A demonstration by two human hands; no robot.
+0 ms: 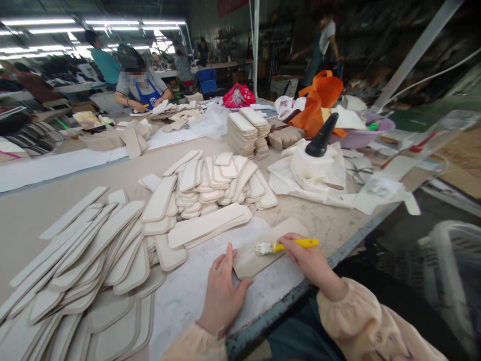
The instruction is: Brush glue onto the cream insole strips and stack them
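A yellow-handled brush (296,244) is gripped in my right hand (310,260), its bristles clotted with a whitish substance. Those bristles rest on or just over a flat beige panel (250,261) with rounded ends. At the panel's left end lies my left hand (224,288), fingers stretched out, the fingertips by its edge. Under the panel a white sheet (188,301) covers the table's near side. Just beyond it, a long pale panel (208,224) tops a small stack. I cannot tell how much of the beige panel is coated.
Piles of pale panels (101,255) spread left and ahead, with taller neat stacks (242,133) behind. A white container with a black cone-shaped top (322,135) stands right of centre, near an orange bag (317,108) and purple basin (361,135). A co-worker (141,85) works across the table.
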